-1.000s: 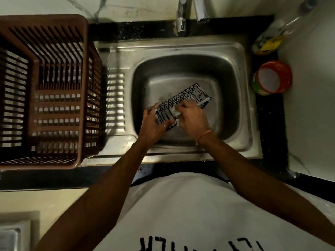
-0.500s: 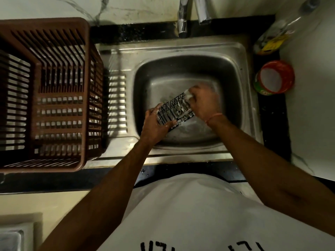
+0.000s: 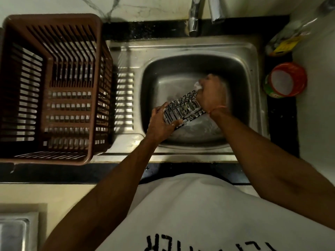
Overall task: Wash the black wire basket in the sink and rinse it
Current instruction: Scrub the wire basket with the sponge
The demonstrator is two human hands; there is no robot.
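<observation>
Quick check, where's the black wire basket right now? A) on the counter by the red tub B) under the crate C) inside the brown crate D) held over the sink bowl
D: the left hand grips the black wire basket over the sink bowl, while the right hand works at its far end.

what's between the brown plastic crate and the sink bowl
In the head view, only the sink's ribbed steel drainboard lies between the brown crate and the bowl; nothing rests on its visible part.

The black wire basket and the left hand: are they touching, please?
Touching. The head view shows the left hand gripping the near end of the black wire basket, thumb lying across its wires.
</observation>
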